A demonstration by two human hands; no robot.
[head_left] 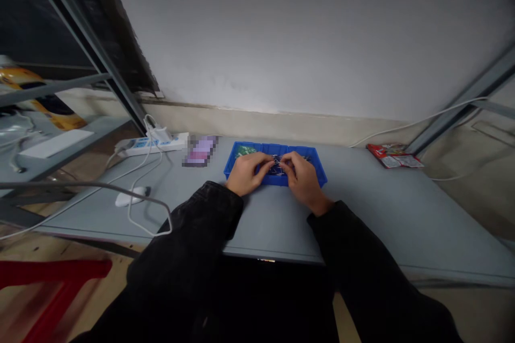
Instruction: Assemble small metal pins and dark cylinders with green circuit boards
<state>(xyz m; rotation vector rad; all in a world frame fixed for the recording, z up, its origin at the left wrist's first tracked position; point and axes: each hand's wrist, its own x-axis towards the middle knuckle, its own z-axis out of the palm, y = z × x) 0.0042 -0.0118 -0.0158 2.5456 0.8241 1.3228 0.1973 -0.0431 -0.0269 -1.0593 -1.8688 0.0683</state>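
A blue divided tray stands on the grey table, with three compartments side by side. Green pieces lie in its left compartment; small, thin, shiny metal pieces lie in the middle one. Over the middle compartment, my left hand is closed, thumb and fingertips pinched together. My right hand comes in from the other side, also pinched, its fingertips close to those of the left. What sits between the fingertips is too small to make out. The right compartment is partly hidden behind my right hand.
Left of the tray, a purple, pixelated flat object lies near a white power strip. White cables loop over a white plug-like item. A red packet lies at the back right. The wall rises behind the table.
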